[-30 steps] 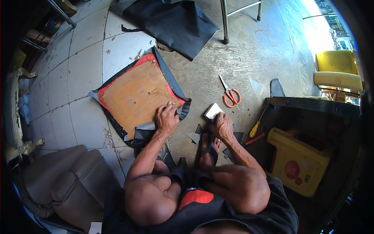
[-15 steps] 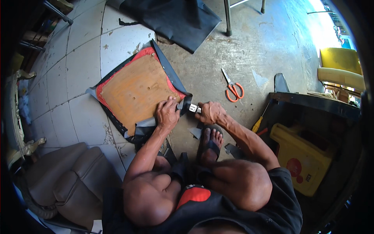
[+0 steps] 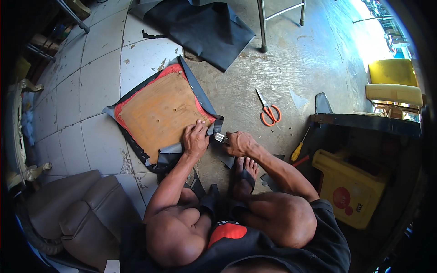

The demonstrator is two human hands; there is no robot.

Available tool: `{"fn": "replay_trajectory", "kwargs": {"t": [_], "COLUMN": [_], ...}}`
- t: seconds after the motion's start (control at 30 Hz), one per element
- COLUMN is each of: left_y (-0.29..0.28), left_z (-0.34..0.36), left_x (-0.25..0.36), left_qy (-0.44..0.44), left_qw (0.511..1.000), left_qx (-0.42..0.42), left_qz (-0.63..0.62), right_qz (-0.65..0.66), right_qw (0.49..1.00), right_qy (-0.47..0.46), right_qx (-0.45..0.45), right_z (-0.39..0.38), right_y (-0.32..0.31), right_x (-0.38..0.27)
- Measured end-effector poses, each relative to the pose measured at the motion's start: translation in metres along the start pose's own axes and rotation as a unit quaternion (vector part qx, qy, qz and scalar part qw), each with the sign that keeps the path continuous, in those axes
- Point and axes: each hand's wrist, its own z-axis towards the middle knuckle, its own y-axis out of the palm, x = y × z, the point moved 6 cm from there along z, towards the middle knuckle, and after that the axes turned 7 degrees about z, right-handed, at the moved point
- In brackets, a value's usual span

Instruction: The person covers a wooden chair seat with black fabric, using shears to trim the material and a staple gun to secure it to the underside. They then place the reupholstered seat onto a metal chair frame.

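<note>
A square seat panel (image 3: 157,111) lies on the floor with its wooden underside up. Red cloth and a black cover (image 3: 198,88) are folded round its edges, loose at the near corner. My left hand (image 3: 195,140) grips the near right edge, fingers on the wood and thumb by the folded cover. In my right hand (image 3: 240,144) is a tool with a silver head, which looks like a staple gun (image 3: 220,137). Its head is against or close beside the cover at the panel's right corner; the fist hides the handle.
Orange-handled scissors (image 3: 270,113) lie to the right. Black sheet material (image 3: 205,29) spreads at the back, near a metal-legged stand (image 3: 262,27). A yellow-handled screwdriver (image 3: 297,149) and a yellow container (image 3: 346,182) are at right. Brown cushions (image 3: 91,214) rest at left.
My right hand has brought the staple gun left and nearer, closer to the panel's corner. My left hand stays on the panel's edge. The whole view has shifted slightly.
</note>
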Motion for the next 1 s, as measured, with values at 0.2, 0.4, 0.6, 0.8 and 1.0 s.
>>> {"fn": "replay_trajectory", "kwargs": {"t": [0.2,0.4,0.6,0.8,1.0], "left_y": [-0.009,-0.028,-0.010,0.009,0.010], "left_z": [0.004,0.024,0.034,0.011,0.006], "left_x": [0.006,0.025,0.031,-0.003,0.000], "left_qy": [-0.032,-0.069,-0.109,-0.064,-0.058], "left_qw": [0.999,0.997,0.993,0.993,0.992], "left_qx": [-0.035,-0.027,-0.043,0.056,0.059], "left_qz": [-0.023,-0.021,-0.030,-0.081,-0.100], "right_qz": [0.025,0.074,-0.003,-0.042,-0.116], "right_qw": [0.999,0.996,0.999,0.986,0.977], "right_qy": [0.025,0.005,-0.003,-0.153,-0.171], "right_qx": [0.005,-0.055,-0.054,-0.048,-0.060], "right_z": [0.000,-0.022,-0.018,0.004,0.032], "right_y": [0.003,-0.015,-0.023,-0.042,-0.040], "right_x": [0.000,0.025,0.061,0.029,0.014]}}
